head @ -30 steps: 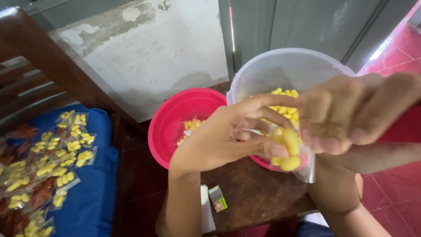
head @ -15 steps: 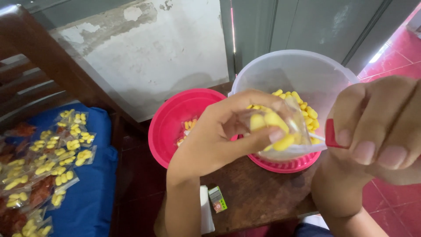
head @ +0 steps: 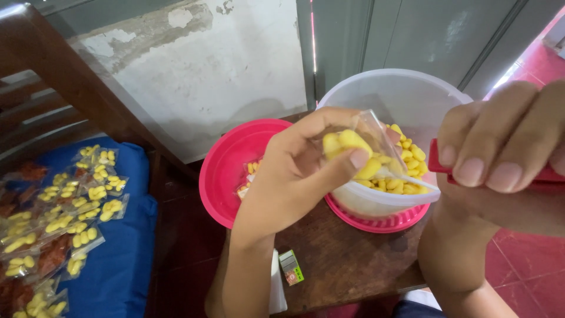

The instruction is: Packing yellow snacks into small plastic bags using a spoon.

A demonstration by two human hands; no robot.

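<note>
1. The small clear bag (head: 359, 150) holds a few yellow snack pieces and sits in the left hand (head: 300, 176), pinched between thumb and curled fingers. It is held up over the near rim of the clear plastic tub (head: 406, 97).
2. The bag's long axis tilts, its mouth turned up and to the right, toward the right hand (head: 506, 147). The left hand is the nearer one, since it is the one gripping the bag.
3. The right hand is closed on the red handle (head: 438, 159) of a scoop whose pale bowl reaches left toward the bag's mouth; whether it touches the bag I cannot tell.
4. The tub is part full of the same yellow pieces (head: 409, 168) and stands on a pink lid or tray (head: 382, 221) on the brown wooden table (head: 347, 259).
5. Just to the left stands a pink bowl (head: 235, 165) with a few filled bags at its bottom.
6. A small rectangular box (head: 291, 267) with a green and pale label lies near the table's front edge, beside the left forearm.
7. Far left, many filled clear bags (head: 70, 212) of yellow pieces, and some reddish ones, are spread over a blue cushion (head: 120, 265).
</note>
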